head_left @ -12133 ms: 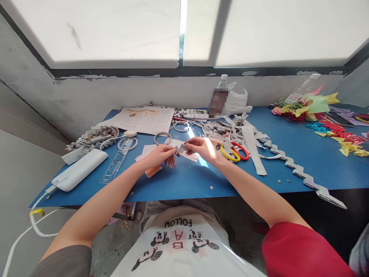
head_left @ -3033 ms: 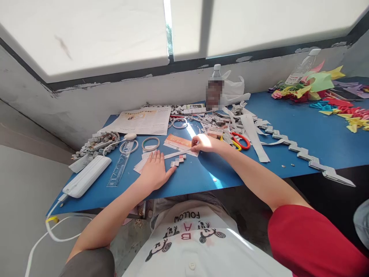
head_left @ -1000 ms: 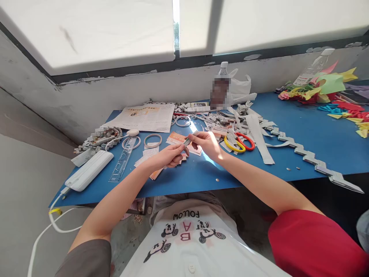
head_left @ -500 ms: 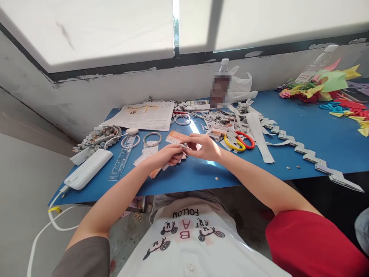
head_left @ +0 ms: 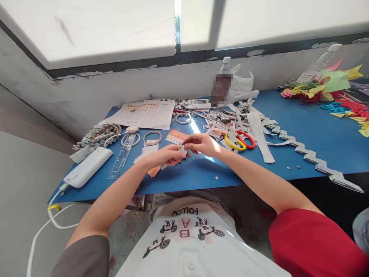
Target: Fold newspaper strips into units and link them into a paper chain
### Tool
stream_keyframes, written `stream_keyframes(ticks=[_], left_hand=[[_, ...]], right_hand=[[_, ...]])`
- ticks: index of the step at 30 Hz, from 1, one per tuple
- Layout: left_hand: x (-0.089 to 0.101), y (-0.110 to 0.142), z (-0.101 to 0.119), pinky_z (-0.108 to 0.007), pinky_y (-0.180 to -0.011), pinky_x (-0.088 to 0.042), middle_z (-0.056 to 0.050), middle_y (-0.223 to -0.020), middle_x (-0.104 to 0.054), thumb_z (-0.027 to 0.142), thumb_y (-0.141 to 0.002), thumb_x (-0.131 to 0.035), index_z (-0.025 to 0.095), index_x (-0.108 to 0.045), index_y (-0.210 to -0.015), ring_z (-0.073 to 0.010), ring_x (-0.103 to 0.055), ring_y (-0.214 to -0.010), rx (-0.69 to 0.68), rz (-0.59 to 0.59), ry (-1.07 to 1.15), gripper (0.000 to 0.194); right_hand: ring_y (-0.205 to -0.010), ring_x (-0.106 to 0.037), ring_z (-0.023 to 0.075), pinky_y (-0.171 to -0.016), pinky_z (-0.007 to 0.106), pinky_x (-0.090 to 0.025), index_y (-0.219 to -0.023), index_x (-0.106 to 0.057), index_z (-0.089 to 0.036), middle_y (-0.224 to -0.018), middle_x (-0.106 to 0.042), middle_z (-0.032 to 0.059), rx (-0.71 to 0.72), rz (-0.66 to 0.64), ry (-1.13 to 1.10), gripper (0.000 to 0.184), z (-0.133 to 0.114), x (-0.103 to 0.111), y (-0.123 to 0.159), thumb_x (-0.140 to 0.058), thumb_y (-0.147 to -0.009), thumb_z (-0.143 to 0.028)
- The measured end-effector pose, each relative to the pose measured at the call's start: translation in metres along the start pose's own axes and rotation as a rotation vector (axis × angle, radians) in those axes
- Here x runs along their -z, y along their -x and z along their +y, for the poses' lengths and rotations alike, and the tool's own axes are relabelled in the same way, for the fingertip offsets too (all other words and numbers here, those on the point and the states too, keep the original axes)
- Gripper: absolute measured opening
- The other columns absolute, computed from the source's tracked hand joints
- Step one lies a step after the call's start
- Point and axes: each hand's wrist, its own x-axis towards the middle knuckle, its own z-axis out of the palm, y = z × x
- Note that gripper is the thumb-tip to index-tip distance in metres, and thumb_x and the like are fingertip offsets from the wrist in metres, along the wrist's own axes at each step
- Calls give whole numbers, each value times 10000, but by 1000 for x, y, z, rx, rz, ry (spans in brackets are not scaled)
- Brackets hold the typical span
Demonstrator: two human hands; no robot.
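My left hand [head_left: 167, 156] and my right hand [head_left: 201, 143] meet over the middle of the blue table [head_left: 190, 175]. Both pinch a small folded strip of newspaper [head_left: 181, 150] between their fingertips, held just above the table. Cut paper slips [head_left: 150, 150] and an orange printed card [head_left: 176, 136] lie just beyond my hands. Under my left hand an orange scrap [head_left: 153, 171] pokes out.
Scissors with yellow and red handles [head_left: 239, 141] lie right of my hands among paper strips. A folded zigzag paper chain [head_left: 305, 156] runs to the right edge. A white power bank [head_left: 88, 167], clear ruler [head_left: 121, 161], tape rings [head_left: 152, 137], newspaper [head_left: 144, 114], bottle [head_left: 221, 82] and coloured folded papers [head_left: 340, 104] stand around.
Three seconds ago my left palm lay flat on the table while my right hand pressed a strip. Both hands have since lifted the strip and drawn together, folding it shorter.
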Motion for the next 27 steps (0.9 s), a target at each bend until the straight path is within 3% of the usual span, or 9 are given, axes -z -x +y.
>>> stream_keyframes(ticks=[4,11,23,27], left_hand=[[-6,5,6,-215,-459,-180,55,-619,-355,401,-802,-637,167,-572,-887,-63,-264,-501,-6,40,-119,257],[-6,2,2,-240,-474,-167,49,-631,-317,387,-849,-554,162,-533,-788,-75,-249,-517,-20,42,-88,235],[-5,3,-1,-246,-468,-184,50,-595,-295,485,-876,-496,160,-572,-822,-90,-237,-505,-29,51,-155,338],[-8,0,-2,-229,-523,-298,13,-664,-441,502,-886,-463,159,-593,-811,-104,-372,-572,-44,140,-346,374]], right_hand=[[-443,-463,81,-440,229,-369,-834,-661,-141,-555,-627,-6,-50,4,-111,229,2,0,-2,-709,-764,-354],[-446,-449,78,-413,212,-316,-817,-631,-140,-567,-657,20,-76,-52,-172,290,3,-2,-2,-656,-815,-429],[-442,-484,87,-424,213,-360,-843,-644,-143,-492,-570,-30,-119,-7,-163,306,-1,-2,-1,-717,-761,-429],[-368,-439,76,-370,209,-336,-750,-627,-147,-449,-544,-32,-239,2,-100,309,-5,-2,0,-690,-777,-448]])
